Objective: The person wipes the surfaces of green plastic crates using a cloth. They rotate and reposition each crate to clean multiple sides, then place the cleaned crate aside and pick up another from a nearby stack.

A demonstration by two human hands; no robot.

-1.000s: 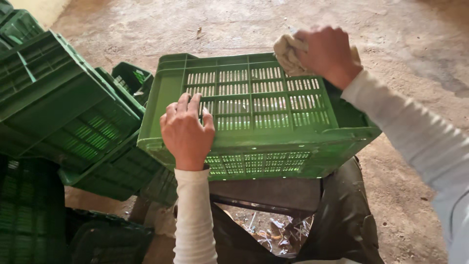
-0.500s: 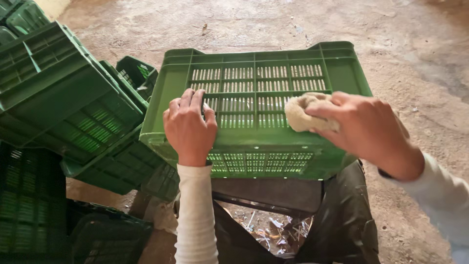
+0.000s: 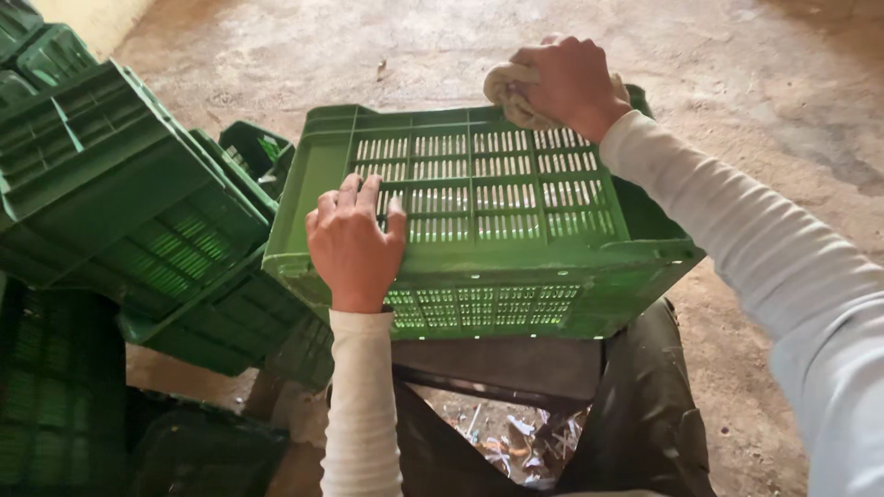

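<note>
Looks like mid-wipe: left hand [image 3: 354, 244] flat on the upturned green crate [image 3: 479, 221] on their lap, right hand [image 3: 566, 83] clenched on a rag [image 3: 506, 92] at the 1 o'clock corner. Next stroke probably needs firm pressure along the slats.

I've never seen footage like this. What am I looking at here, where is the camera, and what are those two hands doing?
No machine here: a person wears a camera on the head, so the view looks down at their own hands. An upturned green plastic crate rests before them, above a dark bag with scraps inside. The left hand lies flat on the crate's slatted bottom. The right hand grips a pale cloth at the crate's far edge. More green crates are stacked to the left on a bare concrete floor.
</note>
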